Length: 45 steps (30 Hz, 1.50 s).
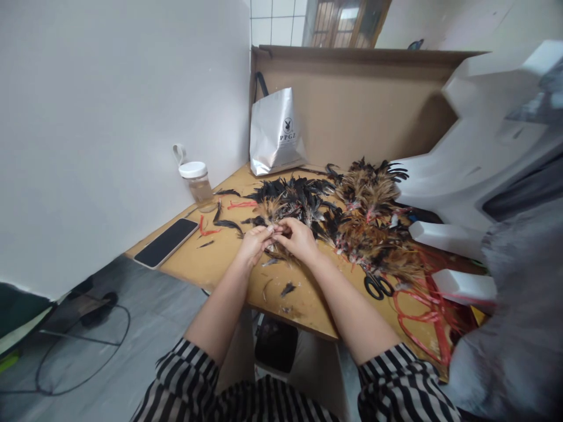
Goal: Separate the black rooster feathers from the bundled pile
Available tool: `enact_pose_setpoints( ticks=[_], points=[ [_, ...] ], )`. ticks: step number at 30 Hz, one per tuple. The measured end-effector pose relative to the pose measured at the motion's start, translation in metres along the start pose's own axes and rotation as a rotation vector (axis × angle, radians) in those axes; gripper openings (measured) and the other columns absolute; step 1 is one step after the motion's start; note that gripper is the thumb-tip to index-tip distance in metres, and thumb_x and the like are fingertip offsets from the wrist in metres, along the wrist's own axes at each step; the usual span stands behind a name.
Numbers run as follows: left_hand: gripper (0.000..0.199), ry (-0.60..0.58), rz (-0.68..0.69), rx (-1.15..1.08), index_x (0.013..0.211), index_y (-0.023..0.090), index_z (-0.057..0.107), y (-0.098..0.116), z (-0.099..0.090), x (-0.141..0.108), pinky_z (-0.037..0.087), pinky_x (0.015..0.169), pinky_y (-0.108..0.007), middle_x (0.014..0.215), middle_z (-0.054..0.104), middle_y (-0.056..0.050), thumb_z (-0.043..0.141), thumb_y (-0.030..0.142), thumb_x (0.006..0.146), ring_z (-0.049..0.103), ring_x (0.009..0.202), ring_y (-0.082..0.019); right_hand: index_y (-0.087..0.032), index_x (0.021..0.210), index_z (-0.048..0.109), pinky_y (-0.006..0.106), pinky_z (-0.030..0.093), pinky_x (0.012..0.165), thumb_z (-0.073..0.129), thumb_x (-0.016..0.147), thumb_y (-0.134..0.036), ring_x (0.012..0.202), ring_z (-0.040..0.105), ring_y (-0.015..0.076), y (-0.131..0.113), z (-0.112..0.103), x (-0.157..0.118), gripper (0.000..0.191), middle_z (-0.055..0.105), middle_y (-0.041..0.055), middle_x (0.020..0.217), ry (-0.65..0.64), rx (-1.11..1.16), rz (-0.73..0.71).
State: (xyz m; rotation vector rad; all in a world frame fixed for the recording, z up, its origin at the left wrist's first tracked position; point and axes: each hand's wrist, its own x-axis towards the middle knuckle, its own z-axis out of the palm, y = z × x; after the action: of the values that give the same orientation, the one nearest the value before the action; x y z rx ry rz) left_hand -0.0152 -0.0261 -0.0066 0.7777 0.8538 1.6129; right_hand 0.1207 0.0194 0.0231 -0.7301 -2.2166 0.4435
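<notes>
My left hand (pixel 255 244) and my right hand (pixel 299 239) meet over the front of the table, fingertips pinched together. Between them is a small bunch of brown feathers (pixel 269 210), its tips fanning up and away from me. The quill ends are covered by my fingers. Just behind lies a heap of black feathers (pixel 290 193). To the right are piles of brown feathers (pixel 367 187) and reddish-brown feathers (pixel 369 237), some bound with red strips. Black-handled scissors (pixel 378 286) lie at the near edge of these piles, their blades hidden.
On the wooden table (pixel 233 264) a phone (pixel 167 242) lies at the left edge, near a lidded jar (pixel 199 186). A silver bag (pixel 276 135) stands at the back against cardboard (pixel 373 111). Red plastic strips (pixel 433 316) and white foam pieces (pixel 464 286) crowd the right side.
</notes>
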Motion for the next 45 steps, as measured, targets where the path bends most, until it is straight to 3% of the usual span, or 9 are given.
enact_pose_setpoints(
  ticks=[6,12,20,24,28,34,38,42,45],
  points=[
    [0.02,-0.062,-0.04,0.017,0.074,0.009,0.063,-0.003,0.003,-0.002,0.046,0.074,-0.029,0.085,0.067,-0.012,0.066,0.027,0.066,0.061,0.082,-0.019,-0.019,0.083,0.054,0.028,0.032,0.072,0.056,0.073,-0.031,0.079,0.052,0.0175,-0.003,0.001,-0.001,0.016,0.059,0.0032,0.079,-0.006,-0.231,-0.026],
    [0.024,-0.038,-0.023,0.073,0.069,0.009,0.063,-0.004,0.004,-0.002,0.045,0.079,-0.034,0.085,0.067,-0.013,0.067,0.031,0.063,0.061,0.081,-0.02,-0.019,0.078,0.055,0.026,0.03,0.07,0.055,0.074,-0.031,0.073,0.053,0.0152,0.001,0.004,-0.003,0.013,0.059,0.0011,0.073,0.009,-0.224,-0.005],
    [0.027,-0.038,-0.044,0.142,0.068,0.009,0.062,-0.006,0.005,-0.001,0.047,0.074,-0.032,0.083,0.067,-0.012,0.068,0.034,0.062,0.062,0.077,-0.018,-0.018,0.068,0.056,0.027,0.031,0.072,0.056,0.073,-0.036,0.072,0.053,0.0148,0.001,-0.002,-0.001,0.019,0.06,0.002,0.071,0.014,-0.231,0.012],
    [0.023,-0.011,-0.004,0.082,0.068,0.008,0.062,-0.001,0.006,-0.002,0.047,0.071,-0.027,0.083,0.067,-0.012,0.068,0.03,0.063,0.062,0.075,-0.016,-0.018,0.073,0.06,0.027,0.035,0.073,0.059,0.07,-0.038,0.072,0.054,0.0149,-0.001,-0.007,0.001,0.02,0.062,0.003,0.073,0.02,-0.105,0.046],
    [0.016,0.105,0.097,-0.089,0.078,0.011,0.062,0.008,-0.005,0.003,0.047,0.068,-0.022,0.089,0.066,-0.011,0.063,0.025,0.069,0.062,0.078,-0.013,-0.018,0.083,0.062,0.024,0.04,0.061,0.057,0.069,-0.039,0.062,0.054,0.0127,0.013,-0.015,0.004,0.026,0.063,0.0023,0.072,0.024,0.152,0.186],
    [0.009,0.204,0.154,-0.247,0.081,0.015,0.061,0.018,-0.029,0.012,0.047,0.063,-0.019,0.091,0.066,-0.007,0.056,0.02,0.075,0.062,0.075,-0.01,-0.014,0.073,0.065,0.021,0.039,0.053,0.056,0.068,-0.033,0.053,0.051,0.0101,0.031,-0.016,0.004,0.021,0.063,0.0014,0.063,-0.193,0.299,0.279],
    [0.008,0.191,0.144,-0.24,0.08,0.014,0.061,0.024,-0.036,0.012,0.047,0.06,-0.018,0.088,0.067,-0.007,0.058,0.016,0.073,0.061,0.07,-0.009,-0.017,0.065,0.065,0.02,0.035,0.051,0.057,0.067,-0.029,0.053,0.052,0.0097,0.018,-0.004,0.0,0.015,0.062,0.0002,0.06,-0.316,0.102,0.281],
    [0.007,0.197,0.125,-0.221,0.078,0.013,0.061,0.027,-0.038,0.01,0.046,0.059,-0.017,0.085,0.067,-0.007,0.058,0.016,0.073,0.061,0.068,-0.009,-0.02,0.057,0.063,0.021,0.033,0.05,0.061,0.063,-0.029,0.054,0.052,0.0119,0.005,0.013,-0.003,0.011,0.062,0.0015,0.058,-0.29,-0.203,0.3],
    [0.007,0.172,0.096,-0.206,0.078,0.013,0.061,0.026,-0.036,0.007,0.046,0.058,-0.018,0.086,0.067,-0.006,0.058,0.017,0.074,0.061,0.068,-0.009,-0.02,0.056,0.062,0.022,0.034,0.051,0.059,0.064,-0.027,0.056,0.053,0.0137,0.008,0.02,-0.002,0.011,0.062,0.0036,0.058,-0.229,-0.271,0.32]
  ],
)
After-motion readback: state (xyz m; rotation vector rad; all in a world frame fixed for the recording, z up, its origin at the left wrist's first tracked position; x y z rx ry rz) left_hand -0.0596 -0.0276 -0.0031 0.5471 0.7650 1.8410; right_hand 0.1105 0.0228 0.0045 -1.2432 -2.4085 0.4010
